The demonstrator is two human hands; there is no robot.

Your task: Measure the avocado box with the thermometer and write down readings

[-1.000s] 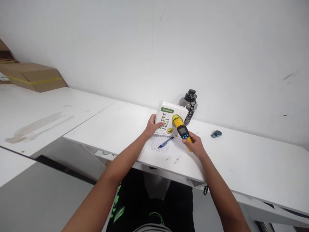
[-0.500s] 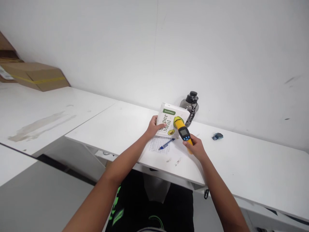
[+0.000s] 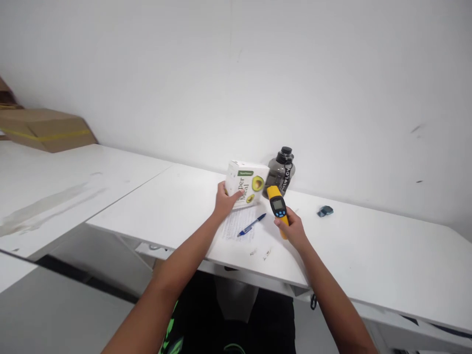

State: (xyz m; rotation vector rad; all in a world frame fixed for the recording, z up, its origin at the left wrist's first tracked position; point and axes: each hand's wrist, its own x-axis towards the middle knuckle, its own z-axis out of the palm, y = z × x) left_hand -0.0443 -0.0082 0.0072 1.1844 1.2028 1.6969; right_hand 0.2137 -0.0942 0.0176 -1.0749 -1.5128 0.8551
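Observation:
My left hand grips the left side of a white box printed with avocados and the words "NutriMotion" and "Meal", its thumb across the front. The box is upright and turned a little. My right hand is closed around the handle of a yellow and black infrared thermometer, its small screen and blue buttons facing me. A gap separates the thermometer from the box. Below the box, a blue pen lies on a sheet of written paper.
Behind the thermometer a dark grey water bottle stands near the wall. A small dark blue crumpled item lies to the right on the white table. Cardboard boxes sit at the far left.
My left hand has drawn the box leftward and turned it, away from the thermometer. The thermometer, which overlapped the box's front in view, now appears beside it. The camera view has shifted slightly.

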